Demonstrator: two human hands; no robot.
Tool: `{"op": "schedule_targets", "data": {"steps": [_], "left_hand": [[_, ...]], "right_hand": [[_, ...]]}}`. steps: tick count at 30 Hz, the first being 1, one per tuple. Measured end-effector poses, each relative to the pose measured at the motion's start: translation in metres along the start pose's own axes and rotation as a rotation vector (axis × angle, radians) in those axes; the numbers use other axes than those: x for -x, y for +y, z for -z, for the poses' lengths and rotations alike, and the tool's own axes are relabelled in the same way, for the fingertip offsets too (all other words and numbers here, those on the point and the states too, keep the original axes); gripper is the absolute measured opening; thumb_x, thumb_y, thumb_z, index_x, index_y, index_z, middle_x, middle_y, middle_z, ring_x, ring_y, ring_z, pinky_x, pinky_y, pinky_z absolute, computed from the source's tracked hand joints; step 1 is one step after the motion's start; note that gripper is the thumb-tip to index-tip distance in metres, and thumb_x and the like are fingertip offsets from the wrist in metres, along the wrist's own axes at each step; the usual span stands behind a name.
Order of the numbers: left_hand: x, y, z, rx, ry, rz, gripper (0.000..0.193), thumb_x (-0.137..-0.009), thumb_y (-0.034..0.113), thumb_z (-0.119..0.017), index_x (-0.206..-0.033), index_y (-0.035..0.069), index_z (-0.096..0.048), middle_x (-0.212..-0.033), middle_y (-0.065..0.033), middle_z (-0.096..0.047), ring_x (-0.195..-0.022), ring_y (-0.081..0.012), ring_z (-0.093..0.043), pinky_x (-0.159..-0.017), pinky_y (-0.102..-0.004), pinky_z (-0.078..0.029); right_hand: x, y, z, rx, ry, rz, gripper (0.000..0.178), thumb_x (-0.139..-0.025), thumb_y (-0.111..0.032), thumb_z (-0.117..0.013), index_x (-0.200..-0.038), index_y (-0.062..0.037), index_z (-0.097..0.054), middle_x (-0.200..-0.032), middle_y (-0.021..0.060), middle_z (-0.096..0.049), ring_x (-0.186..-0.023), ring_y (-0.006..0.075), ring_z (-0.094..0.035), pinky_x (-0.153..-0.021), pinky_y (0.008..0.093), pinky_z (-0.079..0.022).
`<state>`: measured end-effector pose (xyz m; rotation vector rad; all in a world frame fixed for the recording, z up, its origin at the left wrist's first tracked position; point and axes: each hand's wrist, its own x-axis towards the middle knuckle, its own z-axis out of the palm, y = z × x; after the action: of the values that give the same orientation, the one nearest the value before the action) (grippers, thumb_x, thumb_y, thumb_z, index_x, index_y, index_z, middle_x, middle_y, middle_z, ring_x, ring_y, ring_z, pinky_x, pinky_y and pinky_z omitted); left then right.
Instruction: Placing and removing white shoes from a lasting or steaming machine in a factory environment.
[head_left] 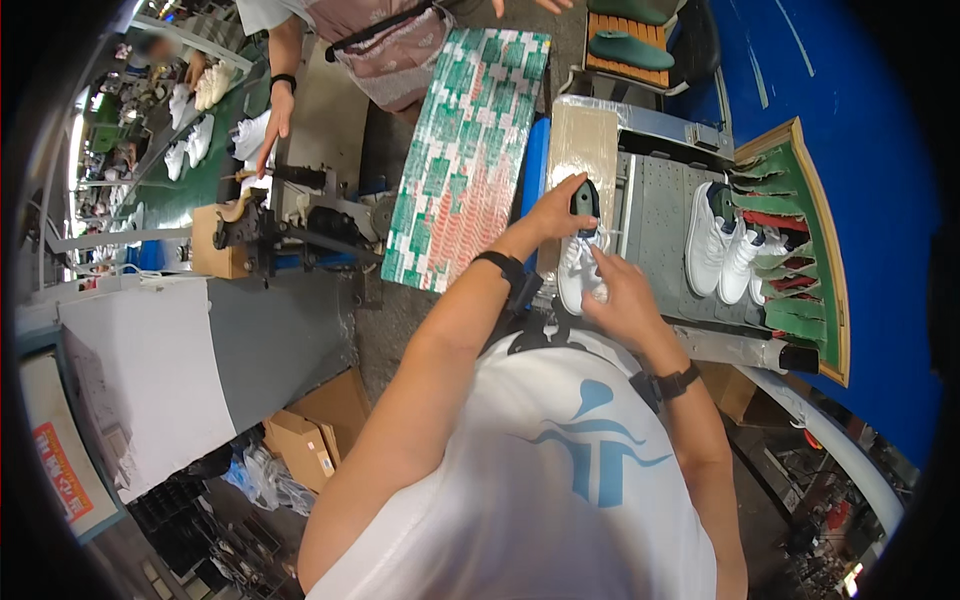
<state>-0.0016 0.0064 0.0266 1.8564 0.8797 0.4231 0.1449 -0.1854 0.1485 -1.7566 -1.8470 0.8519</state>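
A white lace-up sneaker [572, 270] with a dark green last in its opening is in front of me, toe toward my body. My left hand [550, 212] grips it at the heel end, thumb and fingers around the collar. My right hand [625, 305] is closed at the sneaker's right side, its index finger at the laces. The fingertips there are partly hidden, as is the sneaker's sole. Behind the heel lies a tape-covered tan board [583, 140] on the machine's edge.
At right, several white sneakers [708, 250] stand on a grey conveyor [655, 215] by a green-flapped opening [835, 290] in a blue machine. A green-and-white patterned board [465, 160] lies ahead left. Beyond it is a co-worker [375, 50], one hand [275, 125] reaching toward a clamp-like fixture.
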Motion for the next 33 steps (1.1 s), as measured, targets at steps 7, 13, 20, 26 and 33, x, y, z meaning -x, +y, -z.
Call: {"op": "schedule_targets", "data": {"steps": [7, 13, 20, 26, 33], "left_hand": [[-0.005, 0.0, -0.01, 0.037, -0.083, 0.077, 0.106, -0.077, 0.028, -0.095, -0.163, 0.003, -0.039, -0.166, -0.0256, -0.042, -0.154, -0.0364, -0.043, -0.125, -0.0389, -0.037], [-0.015, -0.028, 0.012, 0.212, -0.061, 0.092, 0.103, -0.079, 0.034, -0.095, -0.161, -0.001, -0.043, -0.154, -0.0264, -0.056, -0.142, -0.0344, -0.058, -0.119, -0.0384, -0.045], [-0.01, -0.012, 0.002, 0.078, -0.056, 0.064, 0.104, -0.078, 0.036, -0.096, -0.162, 0.004, -0.043, -0.157, -0.0238, -0.055, -0.143, -0.0337, -0.056, -0.119, -0.0376, -0.045], [-0.007, -0.01, 0.001, 0.03, -0.035, 0.071, 0.106, -0.078, 0.036, -0.096, -0.163, 0.004, -0.041, -0.16, -0.0239, -0.052, -0.145, -0.0347, -0.054, -0.12, -0.0375, -0.044], [-0.004, 0.023, 0.014, 0.147, -0.126, 0.212, 0.102, -0.081, 0.031, -0.095, -0.163, 0.004, -0.042, -0.154, -0.0226, -0.058, -0.139, -0.0309, -0.06, -0.115, -0.0366, -0.048]], "right_hand": [[-0.016, 0.03, -0.037, 0.004, -0.06, 0.039, 0.083, -0.077, -0.033, -0.074, -0.143, 0.0135, -0.056, -0.099, 0.0278, -0.07, -0.094, 0.0461, -0.069, -0.086, 0.0545, -0.054], [-0.012, -0.017, -0.03, -0.471, -0.321, 0.047, 0.068, -0.081, -0.028, -0.075, -0.14, 0.0047, -0.064, -0.108, 0.0262, -0.072, -0.103, 0.0451, -0.07, -0.093, 0.048, -0.056], [0.012, -0.011, -0.009, -0.223, -0.116, 0.026, 0.07, -0.081, -0.022, -0.073, -0.146, 0.0015, -0.06, -0.106, 0.0196, -0.07, -0.102, 0.0387, -0.068, -0.093, 0.0486, -0.053], [-0.016, 0.033, -0.038, 0.147, 0.011, 0.141, 0.074, -0.08, -0.029, -0.071, -0.145, 0.0042, -0.06, -0.102, 0.0208, -0.07, -0.1, 0.0409, -0.068, -0.093, 0.0472, -0.052], [-0.012, 0.014, -0.035, 0.005, -0.082, 0.008, 0.074, -0.079, -0.032, -0.072, -0.141, 0.0068, -0.06, -0.104, 0.0249, -0.069, -0.099, 0.044, -0.068, -0.094, 0.0549, -0.05]]}}
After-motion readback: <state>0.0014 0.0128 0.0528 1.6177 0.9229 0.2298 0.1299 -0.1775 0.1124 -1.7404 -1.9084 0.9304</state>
